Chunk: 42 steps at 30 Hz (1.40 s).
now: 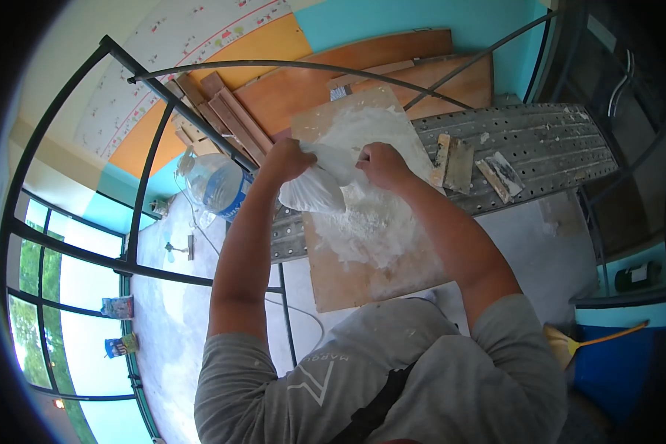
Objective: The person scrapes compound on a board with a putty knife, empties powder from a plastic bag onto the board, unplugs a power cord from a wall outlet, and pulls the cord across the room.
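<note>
A thin white plastic bag (312,191) hangs above the board, gripped along its upper edge. My left hand (288,158) is closed on its left side. My right hand (383,164) is closed in a pinch at the bag's right side. Beneath both hands, white powder (381,233) lies heaped and spread over a wooden board (337,285). To the right of the right hand rest two wide putty knives, one (459,166) nearer the board and another (502,176) farther right, both coated with dried material.
The board lies across a perforated metal scaffold plank (547,144). Dark scaffold tubes (148,181) frame the left and far sides. A large clear water bottle (218,185) stands beyond my left arm. Wooden panels (362,63) lean at the wall; a yellow dustpan or broom-like tool (566,344) is low right.
</note>
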### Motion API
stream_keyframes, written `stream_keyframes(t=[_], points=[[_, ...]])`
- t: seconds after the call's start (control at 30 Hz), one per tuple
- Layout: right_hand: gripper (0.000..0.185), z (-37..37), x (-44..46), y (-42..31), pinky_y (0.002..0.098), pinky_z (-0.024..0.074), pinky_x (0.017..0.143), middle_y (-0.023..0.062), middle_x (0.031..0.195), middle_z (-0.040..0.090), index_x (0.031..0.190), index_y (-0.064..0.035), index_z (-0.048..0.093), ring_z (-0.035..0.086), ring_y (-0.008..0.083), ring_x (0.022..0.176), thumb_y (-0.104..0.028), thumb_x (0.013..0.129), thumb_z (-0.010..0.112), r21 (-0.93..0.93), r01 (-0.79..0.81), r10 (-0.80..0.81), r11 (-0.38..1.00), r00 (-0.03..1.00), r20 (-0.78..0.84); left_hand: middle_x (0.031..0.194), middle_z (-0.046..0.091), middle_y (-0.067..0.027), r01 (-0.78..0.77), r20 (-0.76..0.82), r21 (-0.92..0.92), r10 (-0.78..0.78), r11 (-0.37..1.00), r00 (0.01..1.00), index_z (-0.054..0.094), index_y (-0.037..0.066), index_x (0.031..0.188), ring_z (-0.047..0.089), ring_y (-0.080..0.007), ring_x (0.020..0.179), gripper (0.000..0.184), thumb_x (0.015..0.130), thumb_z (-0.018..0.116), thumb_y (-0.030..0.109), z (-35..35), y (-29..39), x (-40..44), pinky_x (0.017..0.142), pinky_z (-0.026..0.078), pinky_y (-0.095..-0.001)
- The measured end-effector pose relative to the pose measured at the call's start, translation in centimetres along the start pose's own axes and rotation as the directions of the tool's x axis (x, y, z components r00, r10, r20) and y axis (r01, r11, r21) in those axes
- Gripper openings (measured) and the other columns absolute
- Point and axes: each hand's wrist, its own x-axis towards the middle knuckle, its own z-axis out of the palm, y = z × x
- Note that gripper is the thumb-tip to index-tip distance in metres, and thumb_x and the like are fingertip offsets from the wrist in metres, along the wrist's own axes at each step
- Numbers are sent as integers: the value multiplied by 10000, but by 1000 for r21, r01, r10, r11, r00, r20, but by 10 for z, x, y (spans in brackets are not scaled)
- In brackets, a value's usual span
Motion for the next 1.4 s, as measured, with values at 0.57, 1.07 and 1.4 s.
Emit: stream_keyframes(t=[0.57,1.07,1.4], points=[[191,-5,6,-2,398,484,705,156,772,643,755,-16,623,621,314,768,-203,776,658,17,-66,67,998,997,-43,767,633,-260,-85,-157,-117,66,989,985,633,-97,808,637,-360,736,381,666,645,257,-6,-3,-12,699,491,-406],[167,12,8,23,361,466,656,128,748,612,832,-23,575,602,272,724,-131,726,647,-24,46,-42,999,990,132,832,656,-212,-19,-164,-47,11,999,986,659,-3,909,648,-331,784,333,701,640,256,2,-7,-12,741,501,-382],[533,24,-4,52,307,474,721,129,876,623,1201,-37,552,598,221,788,-94,681,653,329,-252,52,910,857,514,880,655,-212,-105,-93,-162,91,981,991,652,41,999,640,-348,844,317,722,618,190,29,-2,-38,768,496,-394]])
